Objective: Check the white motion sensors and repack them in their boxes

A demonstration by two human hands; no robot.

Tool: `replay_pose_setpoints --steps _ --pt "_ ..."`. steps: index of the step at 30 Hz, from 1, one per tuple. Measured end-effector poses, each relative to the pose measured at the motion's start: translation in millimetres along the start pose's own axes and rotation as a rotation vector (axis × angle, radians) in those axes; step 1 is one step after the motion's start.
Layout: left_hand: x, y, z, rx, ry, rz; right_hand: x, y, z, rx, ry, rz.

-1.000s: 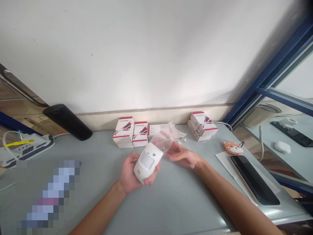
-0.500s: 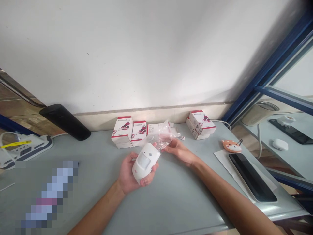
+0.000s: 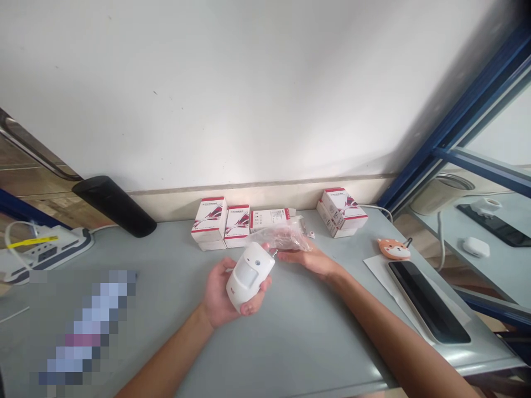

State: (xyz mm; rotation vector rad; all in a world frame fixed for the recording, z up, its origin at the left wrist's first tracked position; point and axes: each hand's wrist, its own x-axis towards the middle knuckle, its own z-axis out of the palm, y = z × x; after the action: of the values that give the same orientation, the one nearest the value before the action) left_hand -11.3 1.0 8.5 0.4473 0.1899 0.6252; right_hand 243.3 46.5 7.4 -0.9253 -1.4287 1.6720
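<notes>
A white motion detector (image 3: 245, 277) with a lens window and a small round spot sits tilted in my left hand (image 3: 218, 296), whose fingers wrap round its sides. A short thin metal tip (image 3: 274, 252) sticks out at its upper right. Just right of it, my right hand (image 3: 313, 258) is closed on a crumpled clear plastic bag (image 3: 282, 237), which drapes over its fingers and partly hides them. The right fingertips are close to the metal tip; whether they touch it I cannot tell.
Red-and-white boxes (image 3: 208, 216) stand along the wall, with another stack (image 3: 343, 207) to the right. A phone (image 3: 429, 301) lies on paper near an orange animal-face item (image 3: 393, 248). At left are a black cylinder (image 3: 114, 205), a power strip (image 3: 50, 254) and a blurred-out object (image 3: 89, 326).
The plastic bag has dropped from standing up to lying flatter, further right over my right hand's fingers. The detector stays in my left hand, and the view has shifted slightly.
</notes>
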Motion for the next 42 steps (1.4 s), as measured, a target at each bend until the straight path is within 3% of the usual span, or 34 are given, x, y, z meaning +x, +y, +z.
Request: replay_pose_setpoints --steps 4,9,15,20,25,34,42 --pt "1.2 -1.2 -0.9 0.023 0.022 -0.015 -3.1 -7.4 1.4 0.119 -0.045 -0.064" --pt "3.0 -1.1 0.8 0.128 0.073 -0.038 -3.6 -9.1 0.9 0.144 -0.118 -0.04" --pt "3.9 -4.9 3.8 0.169 0.032 -0.157 -3.1 -8.5 -0.7 0.326 -0.139 -0.058" --pt "3.6 -7.3 -0.3 0.188 -0.009 -0.204 -2.6 -4.1 -1.6 0.464 -0.119 -0.094" --pt "5.0 -5.1 -2.7 0.232 -0.035 -0.131 -2.6 -4.3 4.0 0.509 -0.125 -0.112" --pt "5.0 -6.2 -4.6 0.285 0.03 -0.183 -2.5 -6.4 4.2 0.58 -0.142 -0.117" --pt "7.1 -4.8 -3.8 0.294 0.04 -0.2 -0.4 -7.1 2.3 0.743 -0.063 -0.13"
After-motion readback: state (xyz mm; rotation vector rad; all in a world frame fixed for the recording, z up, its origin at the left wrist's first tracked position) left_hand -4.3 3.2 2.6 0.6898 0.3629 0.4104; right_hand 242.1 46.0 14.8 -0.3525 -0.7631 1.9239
